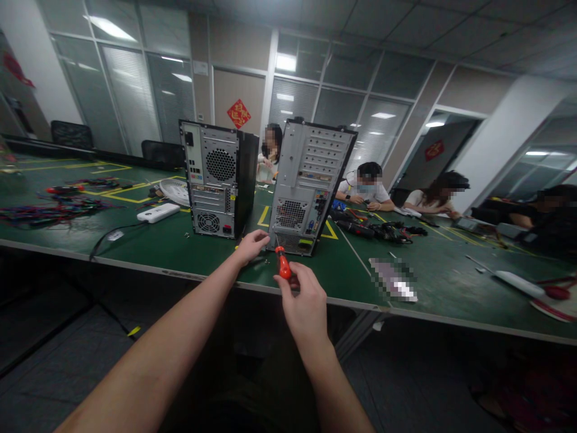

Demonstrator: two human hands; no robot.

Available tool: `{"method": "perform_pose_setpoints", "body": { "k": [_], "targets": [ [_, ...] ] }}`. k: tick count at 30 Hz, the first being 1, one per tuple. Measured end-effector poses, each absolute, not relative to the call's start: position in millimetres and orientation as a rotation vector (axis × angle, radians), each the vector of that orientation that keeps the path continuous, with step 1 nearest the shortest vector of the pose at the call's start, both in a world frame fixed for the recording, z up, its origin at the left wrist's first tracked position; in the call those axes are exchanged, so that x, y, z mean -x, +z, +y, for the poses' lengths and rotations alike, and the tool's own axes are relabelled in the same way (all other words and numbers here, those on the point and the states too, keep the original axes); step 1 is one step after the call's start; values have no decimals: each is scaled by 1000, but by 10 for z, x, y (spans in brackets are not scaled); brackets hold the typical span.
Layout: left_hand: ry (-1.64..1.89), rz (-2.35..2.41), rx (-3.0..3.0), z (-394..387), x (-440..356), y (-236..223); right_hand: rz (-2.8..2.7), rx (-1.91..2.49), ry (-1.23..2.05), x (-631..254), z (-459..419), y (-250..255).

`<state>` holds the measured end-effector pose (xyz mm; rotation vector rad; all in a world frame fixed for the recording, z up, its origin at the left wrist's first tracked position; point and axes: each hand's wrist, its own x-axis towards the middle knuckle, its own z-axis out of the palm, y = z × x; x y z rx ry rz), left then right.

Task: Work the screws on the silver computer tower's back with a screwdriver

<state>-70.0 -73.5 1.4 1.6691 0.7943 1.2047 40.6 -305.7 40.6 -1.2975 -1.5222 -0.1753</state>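
Observation:
My right hand grips a screwdriver by its red and black handle. The thin shaft points up to the lower left of the back panel of a computer case. At that case's bottom left corner, the curled fingers of my left hand hold its edge; some fingertips are hard to see. The case stands upright with its ports and vents facing me. A second computer case stands upright to the left, a black side panel showing. Small screws lie on the table between my hands.
The green table has yellow tape lines. Bundled wires and a white power strip lie left. Black cables and a pixelated flat object lie right. Several people sit across the table, among them a person in white.

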Motion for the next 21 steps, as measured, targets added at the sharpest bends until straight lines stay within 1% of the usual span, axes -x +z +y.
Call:
{"method": "perform_pose_setpoints", "body": {
  "k": [5,13,17,21],
  "targets": [
    [1211,794,-1666,-726,699,7,-1555,1304,-197,-405,-3082,434],
    [1195,771,-1632,-727,692,18,-1778,1348,-294,-419,-3103,462],
    [1194,787,-1637,-740,699,24,-1678,1326,-247,-405,-3091,441],
    [1190,805,-1650,-760,711,32,-1547,1328,-131,-393,-3068,407]
  ]
}}
